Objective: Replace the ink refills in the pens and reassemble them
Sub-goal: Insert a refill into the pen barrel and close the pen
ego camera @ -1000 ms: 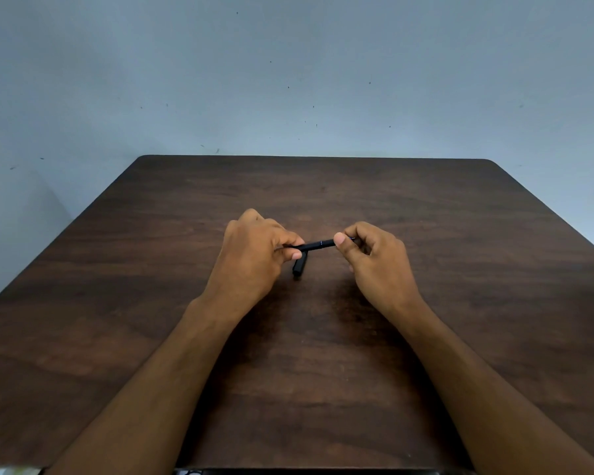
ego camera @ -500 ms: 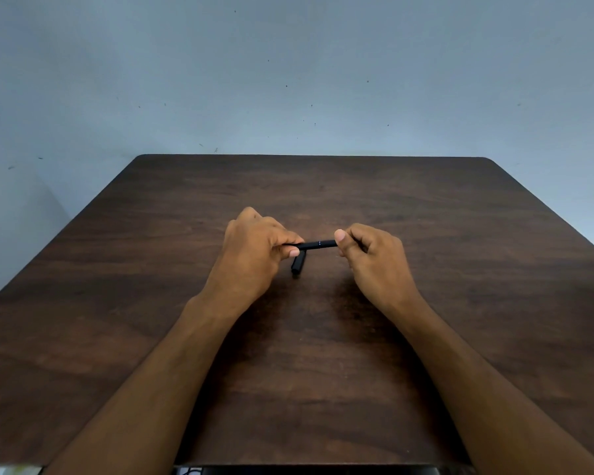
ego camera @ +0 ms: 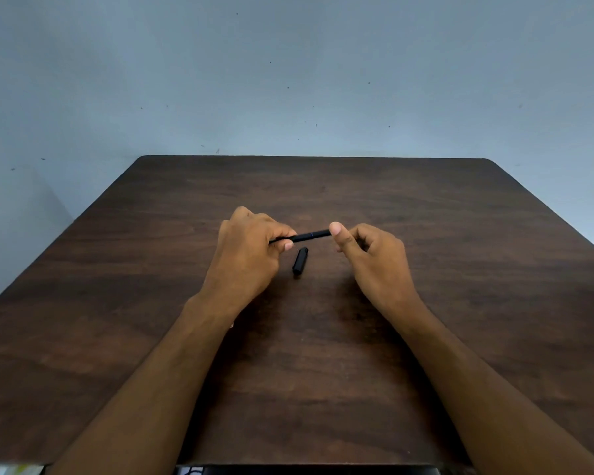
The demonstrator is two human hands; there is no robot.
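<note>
Roughly, by line:
Room: table (ego camera: pixel 460 269) is dark wood, rounded far corners, bare surface wide on all sides of the hands.
Pen (ego camera: pixel 306 236): thin, black, held level above mid-table.
Cap (ego camera: pixel 299 261): short, black, flat on the table just below the pen.
Left hand (ego camera: pixel 247 255): fingers curled round the pen's left end.
Right hand (ego camera: pixel 374 258): thumb and fingers pinch the right end.

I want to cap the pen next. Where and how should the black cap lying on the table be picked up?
Pinch the black cap across its middle, coming from straight above with thumb and forefinger on its two long sides. It lies flat on the table, a short cylinder pointing roughly away from the person, bare on both sides. The right hand looks better placed, though it would have to let go of the pen first.
</note>
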